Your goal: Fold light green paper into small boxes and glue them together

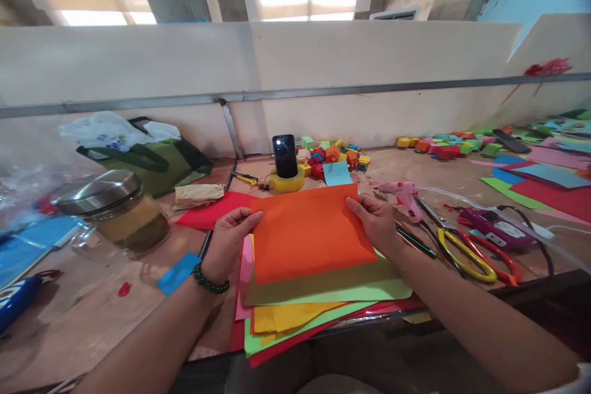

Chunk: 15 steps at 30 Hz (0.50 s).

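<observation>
Between my hands is a sheet of orange paper, its near edge lying over a stack of coloured paper. My left hand pinches its left edge near the far corner, thumb on top; a dark green bead bracelet circles that wrist. At the far right corner my right hand grips the same sheet between thumb and fingers. Beneath it, light green paper, yellow paper and pink and red sheets stick out at the table's near edge.
Behind the sheet a phone leans upright on a tape roll, beside small paper cubes. To the right lie a pink glue gun, yellow-handled scissors and a purple device. A glass jug stands left.
</observation>
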Motion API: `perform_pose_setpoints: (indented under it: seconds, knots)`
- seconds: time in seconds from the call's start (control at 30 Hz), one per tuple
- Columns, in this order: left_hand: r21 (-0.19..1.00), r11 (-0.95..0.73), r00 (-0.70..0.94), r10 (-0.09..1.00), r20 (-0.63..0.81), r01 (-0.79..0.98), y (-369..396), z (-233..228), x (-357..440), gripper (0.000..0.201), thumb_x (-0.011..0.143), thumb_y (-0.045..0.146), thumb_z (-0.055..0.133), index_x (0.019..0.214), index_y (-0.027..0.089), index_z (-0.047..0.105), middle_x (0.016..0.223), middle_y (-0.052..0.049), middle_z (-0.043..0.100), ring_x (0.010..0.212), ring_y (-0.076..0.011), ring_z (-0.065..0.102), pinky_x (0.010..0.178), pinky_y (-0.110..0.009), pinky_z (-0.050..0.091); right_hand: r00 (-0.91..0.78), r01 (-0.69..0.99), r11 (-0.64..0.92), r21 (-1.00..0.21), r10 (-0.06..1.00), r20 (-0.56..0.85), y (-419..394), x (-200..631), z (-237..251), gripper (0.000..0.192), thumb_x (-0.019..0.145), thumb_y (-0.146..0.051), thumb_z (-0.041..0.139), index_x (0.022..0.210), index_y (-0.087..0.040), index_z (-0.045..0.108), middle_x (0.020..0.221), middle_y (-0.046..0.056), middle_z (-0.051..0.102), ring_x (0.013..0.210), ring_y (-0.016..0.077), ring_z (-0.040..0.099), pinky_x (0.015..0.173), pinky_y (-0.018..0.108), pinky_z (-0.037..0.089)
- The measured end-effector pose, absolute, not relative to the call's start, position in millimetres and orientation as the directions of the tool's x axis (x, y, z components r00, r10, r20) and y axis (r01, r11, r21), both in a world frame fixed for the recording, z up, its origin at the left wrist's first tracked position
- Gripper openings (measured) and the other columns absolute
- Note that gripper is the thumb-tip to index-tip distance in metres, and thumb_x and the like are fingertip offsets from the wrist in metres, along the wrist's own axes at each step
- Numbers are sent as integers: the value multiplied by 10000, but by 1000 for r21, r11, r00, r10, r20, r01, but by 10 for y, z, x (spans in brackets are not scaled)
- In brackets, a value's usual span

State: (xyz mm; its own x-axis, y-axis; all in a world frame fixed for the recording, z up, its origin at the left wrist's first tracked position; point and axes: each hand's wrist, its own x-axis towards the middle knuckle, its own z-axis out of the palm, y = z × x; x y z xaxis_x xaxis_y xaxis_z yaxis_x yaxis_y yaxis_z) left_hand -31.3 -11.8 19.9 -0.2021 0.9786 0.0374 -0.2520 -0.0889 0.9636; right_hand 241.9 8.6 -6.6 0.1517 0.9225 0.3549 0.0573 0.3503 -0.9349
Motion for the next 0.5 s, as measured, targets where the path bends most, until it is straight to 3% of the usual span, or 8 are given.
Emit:
perform_pose_setpoints:
  seconds: [0.3,0.5]
  knots:
    - [968,-58,-264,965,-10,-246,-218,420,-214,446,273,341,892,549,161,591,513,57,578,527,-73,491,516,-190,360,131,59,370,-927,918,375,23,2347,60,511,626,-627,712,513,-183,485,500,-35,396,491,83,335,434,225,283]
    - [975,-31,-228,974,-21,-222,-237,456,-210,452,295,339,896,563,166,576,525,56,583,527,-80,509,512,-192,384,121,115,403,-908,901,416,3,2344,112,521,654,-602,687,480,-187,424,505,-47,336,496,76,295,451,227,248]
